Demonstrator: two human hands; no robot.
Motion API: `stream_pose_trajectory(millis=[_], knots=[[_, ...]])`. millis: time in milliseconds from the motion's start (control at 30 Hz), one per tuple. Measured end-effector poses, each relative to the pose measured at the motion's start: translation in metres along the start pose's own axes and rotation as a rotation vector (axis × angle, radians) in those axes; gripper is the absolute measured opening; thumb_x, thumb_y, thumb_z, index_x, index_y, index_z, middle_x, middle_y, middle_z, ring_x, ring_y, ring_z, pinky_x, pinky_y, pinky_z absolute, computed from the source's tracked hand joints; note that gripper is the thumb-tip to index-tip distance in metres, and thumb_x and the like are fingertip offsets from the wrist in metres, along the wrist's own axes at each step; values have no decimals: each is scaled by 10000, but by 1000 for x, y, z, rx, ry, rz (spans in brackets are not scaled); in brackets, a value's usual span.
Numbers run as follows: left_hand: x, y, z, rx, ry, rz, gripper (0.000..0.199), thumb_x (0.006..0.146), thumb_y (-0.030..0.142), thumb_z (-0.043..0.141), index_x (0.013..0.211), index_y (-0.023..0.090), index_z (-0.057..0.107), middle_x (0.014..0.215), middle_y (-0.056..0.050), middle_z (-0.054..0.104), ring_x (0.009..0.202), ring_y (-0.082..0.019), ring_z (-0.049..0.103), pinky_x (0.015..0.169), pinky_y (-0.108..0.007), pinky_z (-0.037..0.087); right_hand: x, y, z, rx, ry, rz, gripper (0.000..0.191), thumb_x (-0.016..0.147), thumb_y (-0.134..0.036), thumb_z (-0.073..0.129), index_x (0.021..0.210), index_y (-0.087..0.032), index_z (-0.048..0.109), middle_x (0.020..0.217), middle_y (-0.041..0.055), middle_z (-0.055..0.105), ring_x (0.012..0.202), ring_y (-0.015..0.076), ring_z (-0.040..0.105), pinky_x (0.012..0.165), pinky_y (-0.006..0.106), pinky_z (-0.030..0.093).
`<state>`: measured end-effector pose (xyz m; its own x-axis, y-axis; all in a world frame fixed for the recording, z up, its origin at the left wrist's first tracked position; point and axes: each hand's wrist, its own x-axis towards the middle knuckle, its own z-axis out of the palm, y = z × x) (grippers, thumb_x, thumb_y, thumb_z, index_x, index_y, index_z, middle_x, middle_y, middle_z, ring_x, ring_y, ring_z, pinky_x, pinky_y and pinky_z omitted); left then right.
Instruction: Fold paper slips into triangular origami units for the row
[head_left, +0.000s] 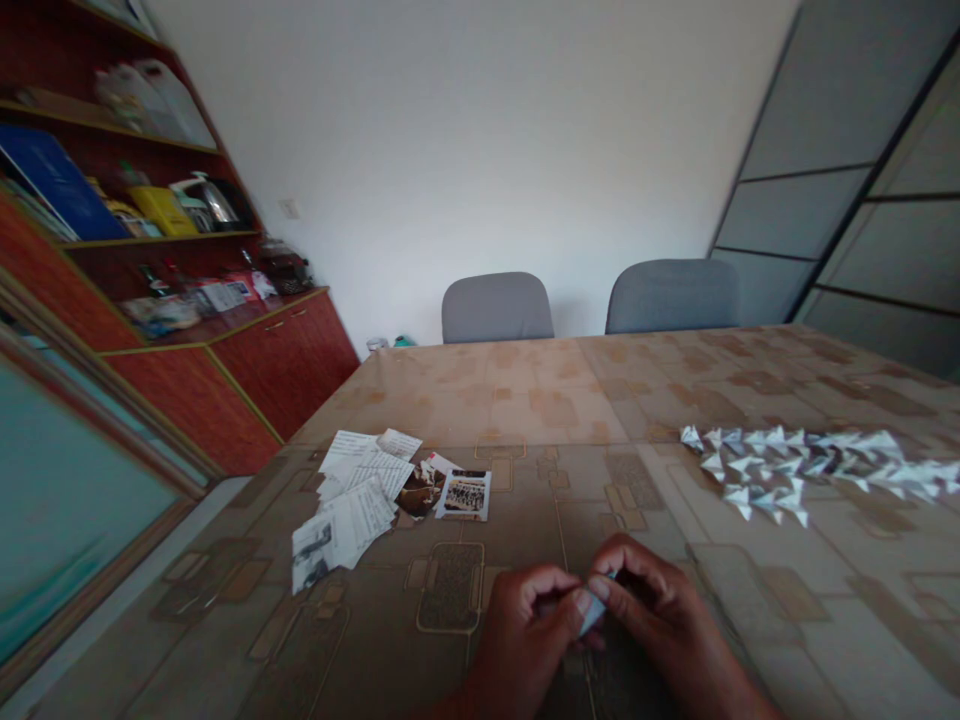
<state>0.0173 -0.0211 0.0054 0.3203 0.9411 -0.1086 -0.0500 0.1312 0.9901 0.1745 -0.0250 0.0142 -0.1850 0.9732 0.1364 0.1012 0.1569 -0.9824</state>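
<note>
Between my two hands, just above the near side of the table, is a small folded piece of paper (595, 612), pale and partly covered by my fingers. My left hand (529, 625) pinches it from the left with thumb and forefinger. From the right, the thumb and fingers of my right hand (651, 600) close on its upper edge. A loose pile of printed paper pieces (360, 510) lies to the left, with a small picture card (463, 495) at its right side. Rows of folded paper pieces (795, 460) with pointed tips stand on the right.
The table (517, 400) has a patterned brown cover. Two grey chairs (497, 308) stand at its far edge against a white wall. A red-brown cabinet (285, 365) with shelves of household things is at the left; grey sliding panels (795, 210) are at the right.
</note>
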Motion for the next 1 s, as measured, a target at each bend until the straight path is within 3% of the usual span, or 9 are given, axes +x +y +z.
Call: stream_pose_trajectory(millis=[200,400,600,733,867,1000], knots=[[0,0,-1,-39,-11,-37,419,761,538,649,710,123,631,650,-38,651,562,-155,621,540,-229,456,3,1,-1,114,-13,116,388,826,-548,587,684,-189,551,562,-29,564,525,141,555,550,244,455],[2,-5,1,-41,-24,-20,408,728,526,698,742,121,644,659,-29,645,573,-144,628,541,-215,449,0,-5,-3,-46,104,21,351,844,-490,591,672,-185,581,605,-7,582,578,148,566,559,231,466],[2,-2,-1,-93,-49,-58,409,699,527,710,674,138,587,631,-42,659,525,-143,603,532,-236,443,1,-4,-5,-7,67,22,348,872,-506,543,732,-194,608,608,-6,606,565,153,585,546,230,478],[1,3,-4,35,-18,15,353,747,469,673,643,140,601,574,-22,616,534,-140,569,542,-236,426,2,-4,-10,-108,43,-10,299,861,-490,562,853,-205,653,750,21,662,706,186,628,634,251,501],[0,3,-6,146,11,84,331,781,429,646,618,144,602,556,-12,593,540,-130,543,542,-227,400,2,-5,-8,-164,3,-30,304,838,-461,604,699,-192,634,648,3,630,625,161,587,588,234,468],[4,-1,-5,37,-77,-12,370,752,501,660,672,147,590,588,-14,618,519,-126,564,517,-219,408,2,-4,-5,-54,-5,18,369,870,-481,557,653,-185,592,588,-11,599,573,144,566,558,225,448]])
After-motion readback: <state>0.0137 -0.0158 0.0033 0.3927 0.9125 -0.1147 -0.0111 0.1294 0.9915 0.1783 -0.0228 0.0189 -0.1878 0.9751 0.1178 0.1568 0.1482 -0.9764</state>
